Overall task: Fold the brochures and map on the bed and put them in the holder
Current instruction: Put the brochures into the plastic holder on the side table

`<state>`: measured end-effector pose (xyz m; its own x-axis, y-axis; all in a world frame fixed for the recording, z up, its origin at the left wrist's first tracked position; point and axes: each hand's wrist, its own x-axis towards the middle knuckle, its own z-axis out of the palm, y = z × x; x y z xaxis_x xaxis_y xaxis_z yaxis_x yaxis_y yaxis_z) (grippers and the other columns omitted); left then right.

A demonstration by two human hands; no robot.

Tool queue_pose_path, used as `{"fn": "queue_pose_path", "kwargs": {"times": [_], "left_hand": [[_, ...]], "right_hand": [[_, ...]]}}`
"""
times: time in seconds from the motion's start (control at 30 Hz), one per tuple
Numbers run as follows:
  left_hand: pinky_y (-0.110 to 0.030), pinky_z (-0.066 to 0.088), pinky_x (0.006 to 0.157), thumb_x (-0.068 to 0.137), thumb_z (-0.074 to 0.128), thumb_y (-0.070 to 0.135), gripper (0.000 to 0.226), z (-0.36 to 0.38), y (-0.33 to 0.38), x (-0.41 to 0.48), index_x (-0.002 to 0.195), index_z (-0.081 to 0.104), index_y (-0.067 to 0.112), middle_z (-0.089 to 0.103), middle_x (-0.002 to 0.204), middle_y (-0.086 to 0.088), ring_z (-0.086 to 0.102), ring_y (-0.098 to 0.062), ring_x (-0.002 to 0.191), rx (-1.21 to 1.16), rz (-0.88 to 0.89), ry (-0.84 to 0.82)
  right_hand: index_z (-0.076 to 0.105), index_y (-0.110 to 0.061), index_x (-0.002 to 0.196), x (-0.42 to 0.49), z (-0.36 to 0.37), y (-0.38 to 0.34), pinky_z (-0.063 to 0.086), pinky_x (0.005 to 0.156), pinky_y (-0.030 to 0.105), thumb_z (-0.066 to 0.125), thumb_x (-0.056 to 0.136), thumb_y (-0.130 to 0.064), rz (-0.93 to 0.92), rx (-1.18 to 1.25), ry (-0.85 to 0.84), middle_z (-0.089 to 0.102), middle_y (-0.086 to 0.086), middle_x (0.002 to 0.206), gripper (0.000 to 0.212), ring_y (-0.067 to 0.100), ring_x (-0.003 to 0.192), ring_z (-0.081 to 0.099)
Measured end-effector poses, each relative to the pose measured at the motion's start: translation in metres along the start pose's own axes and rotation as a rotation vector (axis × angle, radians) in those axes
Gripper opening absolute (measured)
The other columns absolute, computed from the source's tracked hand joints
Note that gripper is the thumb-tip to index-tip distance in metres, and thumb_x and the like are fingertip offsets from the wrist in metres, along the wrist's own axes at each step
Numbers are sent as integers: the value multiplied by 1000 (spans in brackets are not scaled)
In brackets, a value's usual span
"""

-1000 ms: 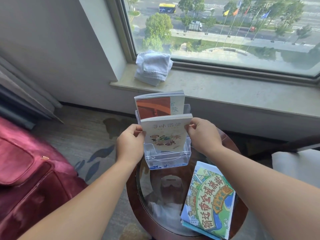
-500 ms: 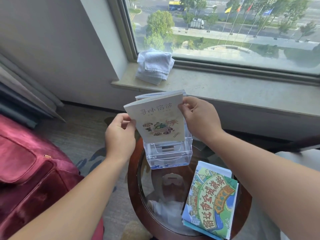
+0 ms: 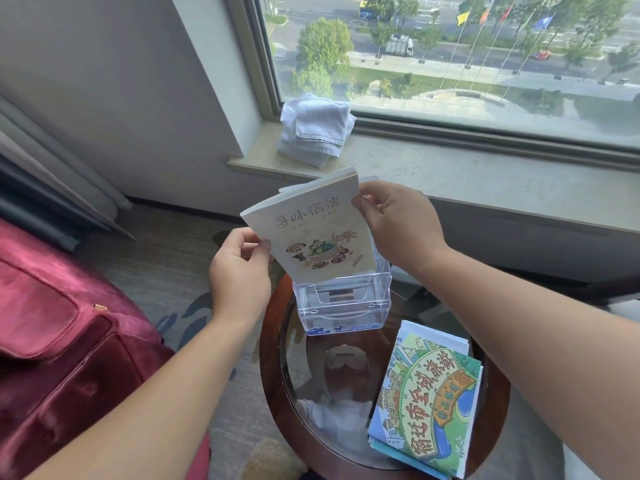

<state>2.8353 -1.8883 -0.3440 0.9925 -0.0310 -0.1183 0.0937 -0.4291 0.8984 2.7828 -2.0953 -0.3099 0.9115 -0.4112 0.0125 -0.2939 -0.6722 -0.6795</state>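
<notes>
Cream booklet point(image 3: 311, 233): pinches its left edge with left hand point(image 3: 239, 271) and upper right edge with right hand point(image 3: 398, 226), tilting it just above clear holder point(image 3: 343, 306) on far side of glass table point(image 3: 270, 341), likely to line it up with a slot. Has folded map point(image 3: 429, 403) lying flat at near right, not yet in.

Both hands point(image 3: 239, 271) pinch brochure point(image 3: 311, 233) above clear holder point(image 3: 343, 306).

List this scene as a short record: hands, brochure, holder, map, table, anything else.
brochure: tilted, held over the holder
left hand: pinches its lower left edge
right hand: pinches its upper right edge
holder: clear plastic, upright on the table
map: folded, flat on the table, nearer, to the right
table: round, glass top, dark wooden rim
other: towel on the windowsill
</notes>
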Motion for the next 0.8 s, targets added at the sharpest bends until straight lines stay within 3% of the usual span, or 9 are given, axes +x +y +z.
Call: {"fn": "queue_pose_path", "kwargs": {"times": [0.13, 0.3, 0.5, 0.63, 0.73, 0.8], "left_hand": [[-46, 57, 79, 94, 60, 21, 16, 4, -4, -1, 82, 63, 32, 71, 83, 7, 69, -19, 84, 24, -1, -24], [-29, 54, 69, 95, 58, 26, 18, 17, -11, -2, 82, 60, 37, 68, 81, 20, 65, -9, 84, 133, 20, -93], [-23, 45, 58, 95, 58, 28, 12, 35, -22, 0, 86, 63, 34, 69, 87, 15, 63, -7, 80, 226, -15, -174], [-25, 46, 64, 97, 55, 28, 12, 44, -25, 2, 99, 66, 24, 71, 95, 4, 65, -19, 88, 250, -76, -174], [-26, 46, 68, 98, 53, 32, 20, 44, -22, -2, 111, 63, 20, 67, 98, 8, 62, -16, 92, 245, -70, -140], [-25, 42, 68, 96, 55, 30, 12, 40, -21, -8, 106, 59, 26, 61, 91, 18, 59, -10, 89, 257, -44, -97]], "right_hand": [[70, -24, 108, -5, 1, 8, 50, 75, 38, 50, 100, -28, 14, 16, -9, 72, -1, 91, 22, 21, 85, 63], [68, -24, 103, -16, 7, 30, 50, 73, 37, 49, 100, -26, 92, 6, -16, 70, -6, 87, 20, 20, 83, 64], [67, -26, 96, -29, 26, 59, 44, 62, 32, 46, 100, -26, 221, -43, -58, 65, -9, 83, 21, 19, 78, 59], [64, -27, 93, -30, 37, 65, 37, 53, 24, 44, 101, -24, 251, -59, -81, 63, -7, 82, 22, 10, 67, 53], [65, -25, 111, -30, 37, 65, 39, 58, 27, 47, 101, -28, 263, 8, -104, 65, -11, 92, 21, 11, 76, 59], [63, -23, 120, -35, 32, 68, 41, 67, 27, 50, 99, -31, 272, 32, -81, 68, -12, 99, 26, 12, 84, 61]]}}
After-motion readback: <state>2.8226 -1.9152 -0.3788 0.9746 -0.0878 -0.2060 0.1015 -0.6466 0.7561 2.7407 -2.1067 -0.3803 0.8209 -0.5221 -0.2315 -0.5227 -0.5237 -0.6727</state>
